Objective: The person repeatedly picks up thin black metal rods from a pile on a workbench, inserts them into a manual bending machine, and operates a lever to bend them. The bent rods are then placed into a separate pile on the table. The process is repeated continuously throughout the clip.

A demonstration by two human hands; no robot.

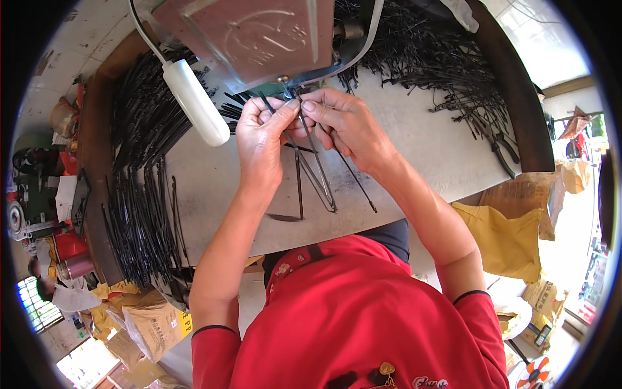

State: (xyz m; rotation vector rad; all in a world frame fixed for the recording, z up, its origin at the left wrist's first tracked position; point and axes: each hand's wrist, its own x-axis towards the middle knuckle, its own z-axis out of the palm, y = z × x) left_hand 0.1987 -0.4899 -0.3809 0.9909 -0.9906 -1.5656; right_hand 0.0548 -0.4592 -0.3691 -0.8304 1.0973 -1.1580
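My left hand (262, 139) and my right hand (350, 126) meet just below the head of a reddish metal machine (227, 35). Between their fingertips they pinch a thin, dark, jointed umbrella rib (315, 172), whose folded rods slant down toward me. Fingers of both hands are closed around its upper end, near the machine's small metal tip (289, 92). One slim dark rod (355, 174) runs down and right from under my right hand. Exactly where the rib's top meets the machine is partly hidden by my fingers.
A white lamp (197, 107) hangs beside my left hand. Dark ribs lie in a big bundle (139, 110) at far left, a nearer bundle (139, 220), and a tangled pile (421, 48) at far right. Pliers (499, 146) rest by the table's raised right edge (528, 110).
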